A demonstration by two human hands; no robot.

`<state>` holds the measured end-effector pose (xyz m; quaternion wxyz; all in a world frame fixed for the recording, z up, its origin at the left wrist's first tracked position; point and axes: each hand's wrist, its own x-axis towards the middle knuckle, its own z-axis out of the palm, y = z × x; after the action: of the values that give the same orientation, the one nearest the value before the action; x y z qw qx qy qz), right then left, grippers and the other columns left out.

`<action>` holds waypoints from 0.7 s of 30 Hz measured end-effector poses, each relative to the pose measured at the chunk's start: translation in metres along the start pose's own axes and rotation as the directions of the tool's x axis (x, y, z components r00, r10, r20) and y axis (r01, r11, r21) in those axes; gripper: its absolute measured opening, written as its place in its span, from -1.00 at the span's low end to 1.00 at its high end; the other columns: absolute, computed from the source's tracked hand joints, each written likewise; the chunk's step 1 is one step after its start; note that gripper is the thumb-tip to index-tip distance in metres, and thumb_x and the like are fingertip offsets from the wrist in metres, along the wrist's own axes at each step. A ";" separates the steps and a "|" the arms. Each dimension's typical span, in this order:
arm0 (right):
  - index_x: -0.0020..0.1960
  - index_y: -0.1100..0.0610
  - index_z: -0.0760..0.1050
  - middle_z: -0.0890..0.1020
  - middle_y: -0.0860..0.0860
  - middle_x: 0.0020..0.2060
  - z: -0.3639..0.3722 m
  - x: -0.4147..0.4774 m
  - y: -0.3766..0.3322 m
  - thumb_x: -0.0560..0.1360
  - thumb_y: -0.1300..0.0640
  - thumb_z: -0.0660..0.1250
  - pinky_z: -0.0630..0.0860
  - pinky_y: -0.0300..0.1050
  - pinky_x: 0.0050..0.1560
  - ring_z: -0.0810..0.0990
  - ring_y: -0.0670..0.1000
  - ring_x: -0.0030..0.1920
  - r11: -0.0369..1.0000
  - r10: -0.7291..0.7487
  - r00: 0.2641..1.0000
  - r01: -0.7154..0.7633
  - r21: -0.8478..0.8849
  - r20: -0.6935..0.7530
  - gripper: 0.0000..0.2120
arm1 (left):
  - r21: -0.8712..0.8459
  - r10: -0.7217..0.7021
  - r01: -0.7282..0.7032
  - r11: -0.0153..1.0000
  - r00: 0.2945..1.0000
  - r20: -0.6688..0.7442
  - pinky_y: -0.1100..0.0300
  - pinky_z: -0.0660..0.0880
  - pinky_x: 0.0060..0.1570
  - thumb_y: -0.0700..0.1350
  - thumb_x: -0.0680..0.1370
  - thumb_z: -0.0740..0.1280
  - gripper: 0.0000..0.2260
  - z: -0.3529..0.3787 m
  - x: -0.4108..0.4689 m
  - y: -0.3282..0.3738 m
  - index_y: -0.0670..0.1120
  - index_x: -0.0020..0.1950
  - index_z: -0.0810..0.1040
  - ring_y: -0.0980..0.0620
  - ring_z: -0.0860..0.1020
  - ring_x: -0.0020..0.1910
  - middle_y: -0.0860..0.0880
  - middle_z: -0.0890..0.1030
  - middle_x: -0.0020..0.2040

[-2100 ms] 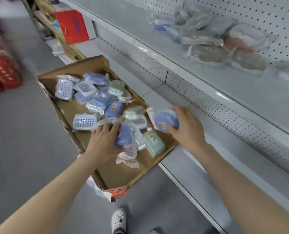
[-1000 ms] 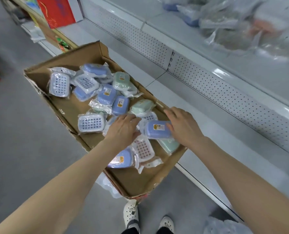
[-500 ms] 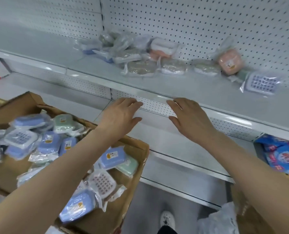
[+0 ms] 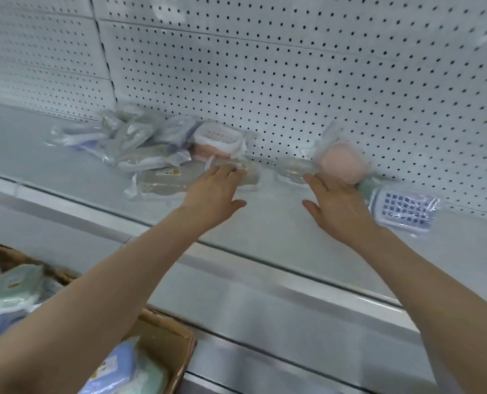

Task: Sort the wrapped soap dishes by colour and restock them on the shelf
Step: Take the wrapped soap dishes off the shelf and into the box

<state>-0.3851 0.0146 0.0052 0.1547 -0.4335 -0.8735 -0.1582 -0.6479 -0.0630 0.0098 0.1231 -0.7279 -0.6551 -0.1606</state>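
Several wrapped soap dishes lie along the back of the white shelf (image 4: 265,223): a blurred pile of grey-green ones (image 4: 134,140) at left, a white-and-pink one (image 4: 216,140), a pink one (image 4: 343,163) and a blue grid one (image 4: 404,209) at right. My left hand (image 4: 214,194) reaches over the shelf with straight fingers, its tips at a flat grey-green dish (image 4: 168,180). My right hand (image 4: 336,206) is spread open, fingertips at a clear-wrapped dish (image 4: 293,169) beside the pink one. Neither hand holds anything.
A cardboard box (image 4: 177,351) at lower left holds blue and green wrapped dishes (image 4: 117,368). A pegboard wall (image 4: 293,66) backs the shelf. A lower shelf level (image 4: 265,317) runs beneath my arms.
Both hands let go of the blue dishes in the box, rose empty and reached forward onto the shelf. My view swung up from the box to the shelf.
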 end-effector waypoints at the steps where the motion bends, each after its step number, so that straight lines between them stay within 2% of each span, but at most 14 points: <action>1: 0.40 0.23 0.41 0.54 0.22 0.22 0.005 0.011 0.010 0.52 0.05 0.38 0.53 0.15 0.08 0.55 0.28 0.17 1.000 0.010 1.000 -0.010 0.009 0.027 -0.49 | 0.019 -0.030 0.029 0.999 0.999 0.028 0.00 0.24 0.38 0.13 0.53 0.35 -0.41 0.007 0.015 0.000 -0.04 0.50 0.29 -0.14 0.28 0.45 -0.07 0.36 0.45; 3: 0.43 0.21 0.37 0.51 0.21 0.27 0.017 0.033 0.026 0.55 0.02 0.34 0.49 0.14 0.14 0.50 0.27 0.23 1.000 0.019 0.997 -0.021 0.024 0.073 -0.48 | 0.051 -0.090 0.086 0.995 0.994 0.068 0.01 0.18 0.40 0.15 0.53 0.34 -0.40 0.021 0.041 -0.003 -0.01 0.50 0.26 -0.13 0.24 0.47 -0.06 0.33 0.46; 5: 0.45 0.21 0.35 0.50 0.22 0.28 0.032 0.057 0.038 0.56 0.01 0.33 0.47 0.15 0.17 0.48 0.28 0.26 0.999 0.005 0.995 -0.010 0.051 0.100 -0.47 | 0.067 -0.144 0.138 0.988 0.985 0.099 0.00 0.22 0.37 0.17 0.52 0.34 -0.40 0.036 0.061 -0.009 0.01 0.49 0.26 -0.12 0.25 0.45 -0.06 0.33 0.45; 8: 0.45 0.20 0.33 0.50 0.23 0.24 0.056 0.095 0.048 0.56 -0.04 0.27 0.47 0.15 0.15 0.48 0.30 0.22 0.998 -0.013 0.985 0.003 0.058 0.169 -0.46 | 0.089 -0.214 0.202 0.975 0.964 0.155 -0.05 0.21 0.39 0.21 0.50 0.34 -0.37 0.056 0.082 -0.019 0.02 0.49 0.25 -0.15 0.22 0.46 -0.08 0.30 0.46; 13: 0.38 0.19 0.35 0.50 0.26 0.19 0.087 0.130 0.052 0.59 -0.22 0.01 0.34 0.11 0.22 0.46 0.27 0.22 1.000 0.011 0.965 -0.014 0.008 0.264 -0.41 | 0.075 -0.227 0.217 0.973 0.957 0.180 -0.06 0.35 0.27 0.27 0.46 0.29 -0.44 0.072 0.099 -0.029 0.06 0.37 0.32 -0.14 0.33 0.36 -0.03 0.33 0.39; 16: 0.39 0.11 0.31 0.52 0.20 0.20 0.091 0.139 0.045 0.56 -0.28 0.07 0.36 0.07 0.19 0.42 0.22 0.25 0.997 0.037 0.952 -0.014 -0.077 0.305 -0.42 | 0.114 -0.248 0.227 0.967 0.943 0.223 -0.04 0.39 0.23 0.37 0.40 0.32 -0.29 0.073 0.104 -0.032 0.08 0.45 0.26 -0.18 0.31 0.34 -0.02 0.33 0.40; 18: 0.39 0.07 0.29 0.55 0.15 0.17 0.085 0.143 0.038 0.52 -0.34 0.12 0.37 0.05 0.12 0.39 0.21 0.26 0.997 0.050 0.940 -0.029 -0.068 0.339 -0.37 | 0.160 -0.272 0.238 0.958 0.929 0.252 -0.04 0.37 0.23 0.44 0.35 0.31 -0.17 0.071 0.104 -0.031 0.09 0.50 0.21 -0.21 0.29 0.34 -0.04 0.38 0.39; 21: 0.43 0.03 0.25 0.51 0.14 0.25 0.080 0.139 0.036 0.48 -0.35 0.14 0.33 0.09 0.21 0.33 0.22 0.32 0.998 0.064 0.910 -0.064 -0.013 0.410 -0.33 | 0.187 -0.290 0.244 0.952 0.913 0.288 -0.03 0.34 0.25 0.49 0.32 0.27 -0.13 0.068 0.100 -0.027 0.08 0.51 0.20 -0.20 0.29 0.32 -0.04 0.47 0.31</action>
<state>-0.4475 0.1669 -0.0054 -0.0268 -0.4853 -0.8720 -0.0581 -0.6610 0.0579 -0.0144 0.0483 -0.6364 -0.7698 -0.0104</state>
